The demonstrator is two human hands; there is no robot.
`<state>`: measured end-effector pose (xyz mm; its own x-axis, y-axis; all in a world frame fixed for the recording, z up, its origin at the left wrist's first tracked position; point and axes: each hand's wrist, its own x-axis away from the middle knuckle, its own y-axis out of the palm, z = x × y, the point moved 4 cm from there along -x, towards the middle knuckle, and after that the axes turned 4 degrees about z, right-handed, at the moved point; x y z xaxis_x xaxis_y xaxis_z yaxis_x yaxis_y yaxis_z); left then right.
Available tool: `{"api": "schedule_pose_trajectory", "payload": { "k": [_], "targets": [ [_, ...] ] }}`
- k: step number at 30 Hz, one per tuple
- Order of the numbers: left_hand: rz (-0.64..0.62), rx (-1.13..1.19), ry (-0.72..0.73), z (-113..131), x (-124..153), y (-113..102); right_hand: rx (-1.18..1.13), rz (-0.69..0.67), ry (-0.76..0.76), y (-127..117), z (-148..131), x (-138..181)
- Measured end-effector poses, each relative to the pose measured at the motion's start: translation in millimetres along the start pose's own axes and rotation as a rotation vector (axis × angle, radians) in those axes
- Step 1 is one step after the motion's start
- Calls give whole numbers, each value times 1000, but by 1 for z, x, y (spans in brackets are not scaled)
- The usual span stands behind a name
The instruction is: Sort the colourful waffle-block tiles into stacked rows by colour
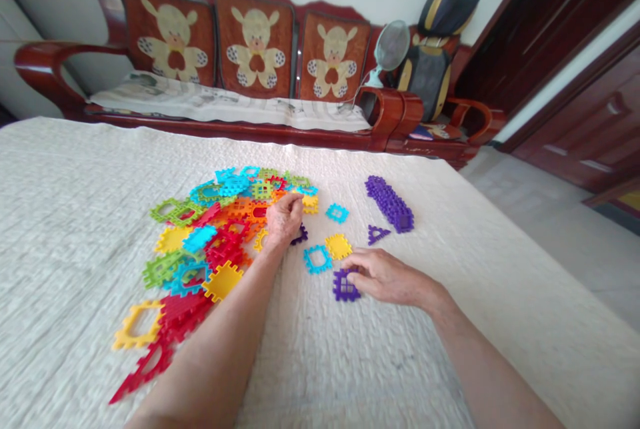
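A heap of flat, toothed plastic tiles (200,242) in red, yellow, green, blue and orange lies on a cream quilted cloth (350,362). My left hand (283,217) reaches into the heap's right side, its fingers curled near a yellow tile (310,203) and over a purple piece (301,235). My right hand (387,275) rests on the cloth with its fingertips on a purple window tile (344,285). Close by lie a blue frame tile (317,259), a yellow tile (339,246), a small blue tile (337,213), a purple triangle (377,234) and a long purple block of joined tiles (389,203).
A dark wooden sofa (240,75) with bear-print cushions stands behind the cloth-covered surface. A small fan (391,49) and a backpack (435,42) sit on a chair at its right end. Wooden doors (565,62) and grey floor lie to the right.
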<state>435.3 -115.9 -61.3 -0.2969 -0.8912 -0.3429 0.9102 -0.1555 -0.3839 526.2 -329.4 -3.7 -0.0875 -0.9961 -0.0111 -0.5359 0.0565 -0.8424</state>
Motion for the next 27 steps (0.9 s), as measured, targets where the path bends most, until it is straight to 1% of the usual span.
{"api": "schedule_pose_trajectory", "payload": {
  "k": [5,9,12,15,17,19,20,23,25,26,27],
  "targets": [
    [-4,-2,14,-2,0,2,100,-68,46,3,-7,5],
    [-15,-20,11,-2,0,2,185,-68,68,12,-11,9],
    [-23,-32,9,-2,0,1,201,-63,64,18,-13,10],
    [-35,-31,17,-3,0,1,190,-45,47,13,-13,10],
    [-43,-25,18,-4,0,1,203,-5,57,1,-7,9],
    [-41,-28,16,-5,0,1,235,92,87,-17,7,8],
    [-37,-32,15,-5,0,1,257,170,109,-27,17,8],
    [-26,-40,23,-4,0,1,319,491,240,-55,61,11],
    [-23,-47,27,-4,0,1,356,654,328,-63,92,16],
    [-24,-51,26,-4,0,1,374,702,363,-64,106,18],
    [-26,-55,23,-4,0,1,386,717,372,-63,116,20]
  ]
}}
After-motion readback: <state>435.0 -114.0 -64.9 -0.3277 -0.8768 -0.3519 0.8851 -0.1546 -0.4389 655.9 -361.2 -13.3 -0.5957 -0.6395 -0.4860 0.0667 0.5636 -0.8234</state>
